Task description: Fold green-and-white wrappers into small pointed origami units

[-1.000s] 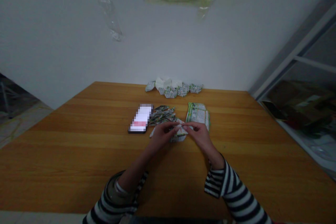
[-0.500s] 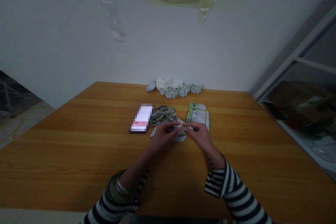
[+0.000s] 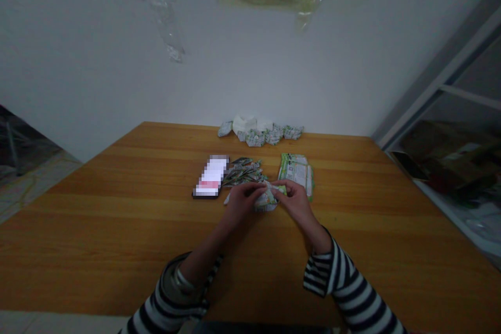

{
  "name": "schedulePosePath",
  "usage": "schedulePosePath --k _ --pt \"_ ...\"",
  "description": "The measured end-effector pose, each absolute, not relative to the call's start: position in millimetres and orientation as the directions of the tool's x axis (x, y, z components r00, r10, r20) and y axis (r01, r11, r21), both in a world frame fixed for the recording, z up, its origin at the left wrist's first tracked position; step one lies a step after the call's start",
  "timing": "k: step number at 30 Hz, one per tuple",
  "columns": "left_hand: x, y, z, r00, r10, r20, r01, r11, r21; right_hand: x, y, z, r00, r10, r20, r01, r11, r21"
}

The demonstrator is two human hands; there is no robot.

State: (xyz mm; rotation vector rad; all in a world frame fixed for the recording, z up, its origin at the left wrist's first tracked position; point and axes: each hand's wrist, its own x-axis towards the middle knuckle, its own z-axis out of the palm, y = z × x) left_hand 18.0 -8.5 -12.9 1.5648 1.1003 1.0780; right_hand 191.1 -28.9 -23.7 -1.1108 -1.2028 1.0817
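"Closer together than a moment ago, those hands."

"Which ones, the left hand (image 3: pixel 242 203) and right hand (image 3: pixel 295 203)?"

"Yes, both are closed on one folded wrapper (image 3: pixel 267 201), pinching it from either side, low over the wooden table (image 3: pixel 117 250)."

"Is it resting on the wood?"

"Can't tell from here; the hands hide too much. Just past the right hand lies a stack of flat green-and-white wrappers (image 3: pixel 296 173)."

"And past the left?"

"A heap of narrow folded strips (image 3: pixel 243 172), right beside a phone (image 3: pixel 209 177) with a blurred screen. Near the far edge sits a row of folded packets (image 3: pixel 260 134) around something white (image 3: pixel 245 124)."
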Motion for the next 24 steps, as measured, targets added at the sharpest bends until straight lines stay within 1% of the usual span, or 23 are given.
schedulePosePath --k 3,7,10,16,20,24 --pt "18.0 -8.6 -11.5 0.275 0.951 0.141 0.157 -0.189 0.969 191.5 -28.9 -25.8 0.083 0.987 0.136 -0.081 0.143 -0.986" --pt "16.4 -8.5 -10.7 0.330 0.928 0.175 0.118 -0.224 0.967 193.8 -27.8 -28.1 0.138 0.978 0.157 -0.087 0.169 -0.982" --pt "15.1 -8.0 -13.3 0.347 0.922 0.173 0.091 -0.217 0.972 196.2 -27.0 -26.7 0.129 0.984 0.119 -0.126 0.135 -0.983" --pt "13.1 -7.3 -14.6 0.332 0.936 0.113 0.032 -0.131 0.991 199.8 -29.7 -16.5 0.051 0.995 0.081 -0.204 0.090 -0.975" --pt "13.1 -8.3 -9.8 0.316 0.940 0.127 0.000 -0.133 0.991 200.5 -31.0 -14.9 0.071 0.991 0.110 -0.179 0.121 -0.976" --pt "13.8 -9.0 -8.7 0.300 0.949 0.094 -0.059 -0.080 0.995 198.9 -31.2 -16.4 0.072 0.991 0.113 -0.169 0.124 -0.978"
